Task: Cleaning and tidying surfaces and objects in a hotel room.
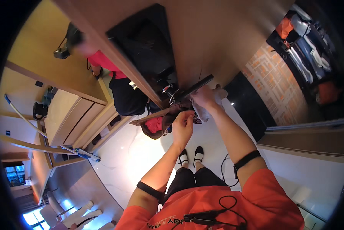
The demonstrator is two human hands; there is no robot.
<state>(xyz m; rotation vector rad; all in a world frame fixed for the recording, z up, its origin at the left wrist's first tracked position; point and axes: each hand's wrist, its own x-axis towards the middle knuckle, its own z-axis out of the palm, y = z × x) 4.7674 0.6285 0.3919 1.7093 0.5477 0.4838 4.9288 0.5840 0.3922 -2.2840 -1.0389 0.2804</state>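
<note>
A brown bag [157, 132] with red cloth [154, 124] showing in it hangs beside a door, close to a black lever handle [196, 87]. At the bag's right side my left hand [183, 126] has its fingers curled and thumb near the index finger; whether it pinches anything is unclear. My right hand [203, 97] is just below the lever, against a greyish soft item [202, 110] that hangs around it. Its fingertips are hidden, so its grip does not show. Small metal rings and a red-and-white tag [167, 88] hang near the handle's base.
A black panel [143, 37] is set in the brown door [212, 31]. Left of the door edge stands another person [118, 92] in red and black. A wooden cabinet [77, 118] and a long-handled mop [85, 155] are at left. Clothes and bags [307, 49] hang at upper right.
</note>
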